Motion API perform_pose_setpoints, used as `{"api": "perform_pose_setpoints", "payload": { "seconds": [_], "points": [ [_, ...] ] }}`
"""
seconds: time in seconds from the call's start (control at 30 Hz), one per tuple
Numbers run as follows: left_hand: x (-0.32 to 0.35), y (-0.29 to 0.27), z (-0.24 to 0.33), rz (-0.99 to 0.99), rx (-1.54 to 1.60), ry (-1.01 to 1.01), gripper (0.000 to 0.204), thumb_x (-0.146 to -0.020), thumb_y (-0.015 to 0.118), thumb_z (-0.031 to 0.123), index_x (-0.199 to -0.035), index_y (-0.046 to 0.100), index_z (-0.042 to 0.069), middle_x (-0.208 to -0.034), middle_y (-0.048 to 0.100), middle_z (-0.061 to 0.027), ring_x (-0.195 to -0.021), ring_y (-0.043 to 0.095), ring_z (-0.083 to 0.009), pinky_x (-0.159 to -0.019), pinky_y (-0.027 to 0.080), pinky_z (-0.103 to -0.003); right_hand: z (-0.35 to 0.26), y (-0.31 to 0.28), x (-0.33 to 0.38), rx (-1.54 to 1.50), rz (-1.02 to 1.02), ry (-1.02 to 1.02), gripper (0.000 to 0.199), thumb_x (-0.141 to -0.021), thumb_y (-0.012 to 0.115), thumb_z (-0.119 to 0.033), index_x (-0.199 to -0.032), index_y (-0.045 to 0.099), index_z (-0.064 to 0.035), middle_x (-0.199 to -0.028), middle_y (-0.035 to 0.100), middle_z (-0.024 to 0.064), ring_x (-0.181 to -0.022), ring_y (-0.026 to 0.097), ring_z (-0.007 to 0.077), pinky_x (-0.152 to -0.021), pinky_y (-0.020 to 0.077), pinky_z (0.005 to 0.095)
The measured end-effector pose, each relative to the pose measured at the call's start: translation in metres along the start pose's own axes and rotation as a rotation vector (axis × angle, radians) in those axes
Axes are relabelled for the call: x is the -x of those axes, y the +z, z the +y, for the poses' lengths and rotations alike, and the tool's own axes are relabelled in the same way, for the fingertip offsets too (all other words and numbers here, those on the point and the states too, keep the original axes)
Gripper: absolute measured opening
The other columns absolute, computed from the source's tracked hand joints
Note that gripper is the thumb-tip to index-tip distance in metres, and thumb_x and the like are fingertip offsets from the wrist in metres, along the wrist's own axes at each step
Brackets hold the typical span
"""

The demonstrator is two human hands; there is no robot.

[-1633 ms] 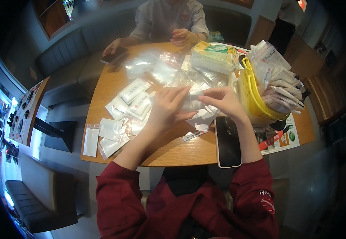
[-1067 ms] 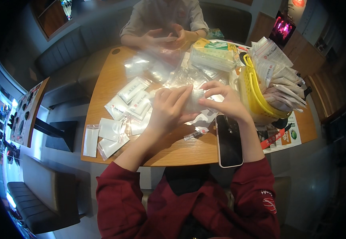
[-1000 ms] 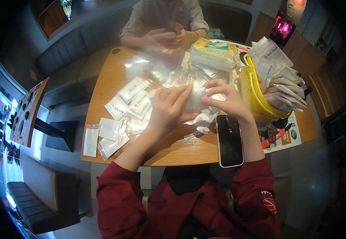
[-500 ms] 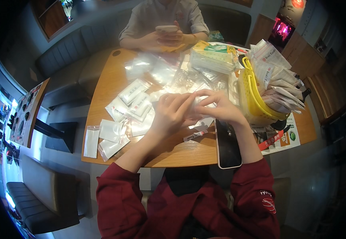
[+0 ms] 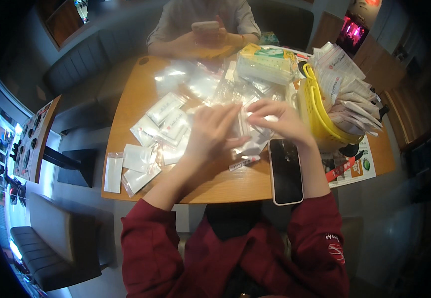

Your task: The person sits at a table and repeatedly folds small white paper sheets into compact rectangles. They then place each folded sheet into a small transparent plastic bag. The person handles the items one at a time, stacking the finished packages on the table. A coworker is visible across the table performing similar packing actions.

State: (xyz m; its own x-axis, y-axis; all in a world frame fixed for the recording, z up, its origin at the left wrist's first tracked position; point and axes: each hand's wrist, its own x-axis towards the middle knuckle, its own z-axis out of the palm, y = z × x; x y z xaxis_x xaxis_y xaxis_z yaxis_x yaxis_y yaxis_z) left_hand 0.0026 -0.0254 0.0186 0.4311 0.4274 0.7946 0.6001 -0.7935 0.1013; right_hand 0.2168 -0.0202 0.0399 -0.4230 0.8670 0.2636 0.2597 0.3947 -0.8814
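Above the middle of the table, both hands are at a small white packet in clear plastic (image 5: 243, 118), partly hidden by the fingers. My left hand (image 5: 209, 131) is closed on its left side, with the thumb stretched beneath and slight motion blur. On the other side, the bent fingers of my right hand (image 5: 281, 119) pinch the packet's right edge. Below them lies a narrow printed white strip (image 5: 244, 163). Left of my left hand is a loose group of flat white packets in clear bags (image 5: 171, 126).
A yellow basket (image 5: 319, 111) stuffed with white packets stands at the right. A phone (image 5: 286, 171) lies at the near edge. Clear plastic bags (image 5: 200, 85) and a wrapped tissue pack (image 5: 265, 65) lie farther back. Opposite, a person (image 5: 203, 30) holds a phone.
My hands have risen slightly, and the right fingers have come apart from the left ones. More of the white packet shows between them.
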Motion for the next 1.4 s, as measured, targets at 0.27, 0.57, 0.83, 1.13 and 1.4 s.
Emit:
{"api": "perform_pose_setpoints", "payload": {
  "seconds": [0.27, 0.57, 0.83, 1.13, 1.4],
  "points": [
    [-0.011, -0.007, -0.031, 0.116, 0.124, -0.139, 0.067, -0.062, 0.08, 0.034, -0.115, 0.054, 0.002, -0.106, 0.059, -0.014, -0.096, 0.057, -0.0309, -0.083, 0.043, -0.041, 0.006, 0.043, 0.006, 0.352, -0.537, -0.074, 0.024, -0.071, 0.073, -0.023, -0.087, 0.069, -0.0054, -0.087, 0.065, 0.0108, -0.079, 0.062, 0.0235, -0.072, 0.048, 0.0338],
    [-0.006, -0.004, -0.022, -0.006, 0.093, -0.187, 0.068, -0.063, 0.08, 0.033, -0.118, 0.053, 0.005, -0.11, 0.057, -0.0118, -0.103, 0.053, -0.0284, -0.09, 0.038, -0.04, 0.003, 0.041, 0.009, 0.323, -0.567, 0.12, 0.021, -0.075, 0.068, -0.016, -0.087, 0.066, -0.0001, -0.075, 0.067, 0.0116, -0.058, 0.064, 0.0216, -0.053, 0.0501, 0.031],
    [-0.001, 0.003, -0.023, -0.049, 0.149, -0.206, 0.068, -0.062, 0.08, 0.033, -0.117, 0.053, 0.005, -0.109, 0.056, -0.0123, -0.103, 0.051, -0.0292, -0.09, 0.037, -0.04, -0.027, 0.025, 0.011, 0.229, -0.592, 0.27, 0.016, -0.077, 0.065, -0.012, -0.088, 0.066, 0.0004, -0.069, 0.065, 0.0076, -0.06, 0.062, 0.0132, -0.058, 0.0504, 0.0274],
    [-0.004, 0.003, -0.002, 0.046, 0.073, -0.138, 0.069, -0.061, 0.081, 0.033, -0.118, 0.051, 0.006, -0.108, 0.055, -0.012, -0.101, 0.051, -0.0302, -0.09, 0.037, -0.041, -0.01, 0.001, 0.0, -0.392, 0.612, 0.022, 0.019, -0.086, 0.064, -0.01, -0.1, 0.062, 0.0028, -0.087, 0.066, 0.0094, -0.076, 0.065, 0.0134, -0.071, 0.0527, 0.0232],
    [0.002, 0.009, -0.006, 0.085, 0.024, -0.127, 0.066, -0.06, 0.084, 0.025, -0.116, 0.055, 0.005, -0.103, 0.057, -0.0094, -0.089, 0.053, -0.0259, -0.078, 0.042, -0.035, 0.006, 0.027, -0.005, -0.598, 0.252, 0.204, 0.027, -0.084, 0.066, -0.017, -0.104, 0.061, -0.0007, -0.089, 0.066, 0.0065, -0.083, 0.063, 0.0122, -0.078, 0.0499, 0.0234]
  ]
}}
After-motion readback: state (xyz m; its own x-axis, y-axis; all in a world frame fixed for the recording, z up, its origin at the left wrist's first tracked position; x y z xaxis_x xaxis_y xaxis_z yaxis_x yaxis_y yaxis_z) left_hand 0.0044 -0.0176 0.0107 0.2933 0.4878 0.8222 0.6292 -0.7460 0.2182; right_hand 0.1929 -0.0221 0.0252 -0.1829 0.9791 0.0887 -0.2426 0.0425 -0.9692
